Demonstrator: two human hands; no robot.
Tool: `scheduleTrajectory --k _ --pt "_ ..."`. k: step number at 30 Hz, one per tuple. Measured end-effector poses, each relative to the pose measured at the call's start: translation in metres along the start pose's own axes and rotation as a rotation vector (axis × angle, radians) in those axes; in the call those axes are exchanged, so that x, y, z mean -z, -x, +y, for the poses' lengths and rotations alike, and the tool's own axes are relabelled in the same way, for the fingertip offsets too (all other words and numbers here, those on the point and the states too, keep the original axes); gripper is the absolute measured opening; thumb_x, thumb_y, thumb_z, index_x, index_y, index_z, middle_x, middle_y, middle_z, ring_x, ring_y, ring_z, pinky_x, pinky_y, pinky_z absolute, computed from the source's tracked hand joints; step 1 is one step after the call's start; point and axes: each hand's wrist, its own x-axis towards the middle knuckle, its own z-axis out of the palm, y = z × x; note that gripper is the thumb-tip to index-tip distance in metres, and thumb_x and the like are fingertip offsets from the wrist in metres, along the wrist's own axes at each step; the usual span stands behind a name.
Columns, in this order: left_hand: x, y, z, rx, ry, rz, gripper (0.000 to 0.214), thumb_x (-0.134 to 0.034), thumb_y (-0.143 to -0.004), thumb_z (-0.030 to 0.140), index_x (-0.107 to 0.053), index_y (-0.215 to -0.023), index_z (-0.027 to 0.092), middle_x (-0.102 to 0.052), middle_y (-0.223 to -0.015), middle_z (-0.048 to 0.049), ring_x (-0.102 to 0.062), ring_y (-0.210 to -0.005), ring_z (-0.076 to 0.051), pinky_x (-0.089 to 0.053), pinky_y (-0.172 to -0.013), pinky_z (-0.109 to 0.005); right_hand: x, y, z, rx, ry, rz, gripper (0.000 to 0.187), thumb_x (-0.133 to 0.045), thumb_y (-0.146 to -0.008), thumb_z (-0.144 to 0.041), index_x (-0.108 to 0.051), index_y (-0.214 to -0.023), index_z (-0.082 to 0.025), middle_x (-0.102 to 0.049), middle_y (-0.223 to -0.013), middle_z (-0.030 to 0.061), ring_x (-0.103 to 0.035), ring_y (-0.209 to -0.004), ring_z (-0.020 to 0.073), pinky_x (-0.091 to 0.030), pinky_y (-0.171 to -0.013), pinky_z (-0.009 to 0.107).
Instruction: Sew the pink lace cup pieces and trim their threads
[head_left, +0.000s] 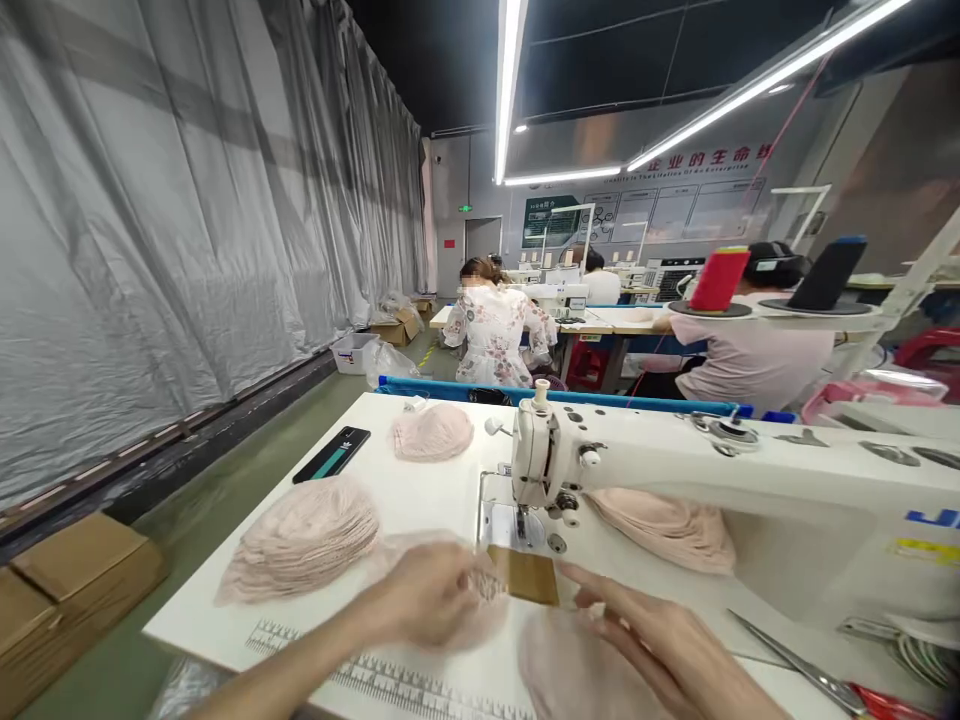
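My left hand [439, 592] is left of the needle area, fingers curled and pinched on a pale pink fabric piece [480, 625], somewhat blurred. My right hand [645, 625] reaches in from the lower right, fingers stretched and apart. Its index fingertip lies near the right edge of a brown plate [531, 577] in front of the presser foot [521, 522]. Beneath its lower fingers, another pale pink cup-shaped piece [570, 670] lies at the table's front; whether they grip it is unclear. The white sewing machine [536, 455] stands just beyond both hands.
Stacked pink pieces [307, 535] lie at left, more pieces [433, 433] behind, and another stack [664, 528] under the machine arm. A phone [332, 454], scissors [795, 660] and printed ruler [427, 690] are on the table [247, 545]. Thread cones [718, 280] stand at right; people sit ahead.
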Motion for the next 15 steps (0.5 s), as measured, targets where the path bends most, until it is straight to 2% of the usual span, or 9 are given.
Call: scheduleTrajectory --k 1,3,5,7,9,11,13,15 --pt "-0.016 0.000 -0.008 0.005 -0.043 -0.007 0.014 -0.069 -0.073 0.018 -0.071 -0.087 0.021 -0.060 -0.074 -0.0021 -0.053 -0.067 -0.016 -0.041 -0.063 -0.024 -0.011 -0.001 0.003 0.001 -0.003 -0.028 0.035 -0.034 -0.101 -0.026 -0.056 -0.128 -0.033 -0.076 -0.095 -0.0007 -0.073 -0.078 0.0154 -0.057 -0.066 0.022" --pt "-0.040 0.002 -0.019 -0.032 -0.173 -0.031 0.015 -0.060 -0.082 0.014 -0.070 -0.089 0.021 -0.062 -0.080 -0.0045 -0.052 -0.069 -0.017 -0.038 -0.063 -0.025 -0.030 0.002 0.009 0.031 0.061 -0.082 0.030 -0.045 -0.097 -0.027 -0.058 -0.125 -0.031 -0.075 -0.102 0.0003 -0.072 -0.085 0.0175 -0.058 -0.068 0.025" --pt "-0.056 0.003 -0.021 -0.261 -0.449 -0.112 0.019 -0.052 -0.089 0.014 -0.067 -0.097 0.021 -0.065 -0.093 -0.0084 -0.057 -0.078 -0.020 -0.038 -0.067 -0.027 -0.044 0.005 0.017 0.121 0.184 -0.097 0.028 -0.064 -0.087 -0.034 -0.063 -0.116 -0.029 -0.074 -0.112 0.0023 -0.072 -0.091 0.0222 -0.059 -0.069 0.029" --pt "-0.066 0.000 -0.021 -0.522 -0.647 -0.194 0.016 -0.051 -0.093 0.018 -0.064 -0.103 0.021 -0.066 -0.104 -0.0101 -0.059 -0.086 -0.021 -0.039 -0.074 -0.028 -0.050 0.006 0.029 0.248 0.295 -0.078 0.034 -0.071 -0.081 -0.035 -0.065 -0.114 -0.027 -0.072 -0.119 0.0044 -0.071 -0.096 0.0243 -0.059 -0.071 0.030" --pt "-0.072 -0.004 -0.023 -0.654 -0.702 -0.212 0.015 -0.053 -0.094 0.021 -0.060 -0.107 0.021 -0.067 -0.109 -0.0101 -0.061 -0.089 -0.021 -0.039 -0.079 -0.029 -0.052 0.006 0.045 0.354 0.371 -0.049 0.037 -0.064 -0.085 -0.027 -0.063 -0.121 -0.024 -0.070 -0.123 0.0059 -0.071 -0.099 0.0236 -0.059 -0.073 0.029" --pt "-0.075 -0.005 -0.027 -0.680 -0.710 -0.183 0.018 -0.051 -0.095 0.020 -0.057 -0.111 0.020 -0.067 -0.112 -0.0112 -0.061 -0.093 -0.021 -0.040 -0.080 -0.029 -0.051 0.005 0.059 0.385 0.434 0.006 0.039 -0.053 -0.087 -0.019 -0.061 -0.125 -0.024 -0.069 -0.124 0.0077 -0.070 -0.102 0.0252 -0.059 -0.076 0.033" --pt "-0.074 -0.004 -0.030 -0.703 -0.719 -0.144 0.020 -0.051 -0.095 0.022 -0.055 -0.114 0.019 -0.066 -0.115 -0.0134 -0.061 -0.098 -0.023 -0.041 -0.082 -0.031 -0.050 0.006 0.065 0.326 0.445 0.055 0.041 -0.045 -0.090 -0.017 -0.059 -0.128 -0.024 -0.067 -0.128 0.0102 -0.068 -0.107 0.0273 -0.058 -0.079 0.038" --pt "-0.072 0.001 -0.031 -0.725 -0.733 -0.129 0.017 -0.049 -0.097 0.024 -0.055 -0.112 0.020 -0.065 -0.115 -0.0131 -0.060 -0.100 -0.021 -0.043 -0.083 -0.030 -0.050 0.007 0.057 0.269 0.358 0.060 0.038 -0.043 -0.095 -0.023 -0.058 -0.131 -0.024 -0.066 -0.129 0.0113 -0.066 -0.111 0.0256 -0.057 -0.082 0.036"
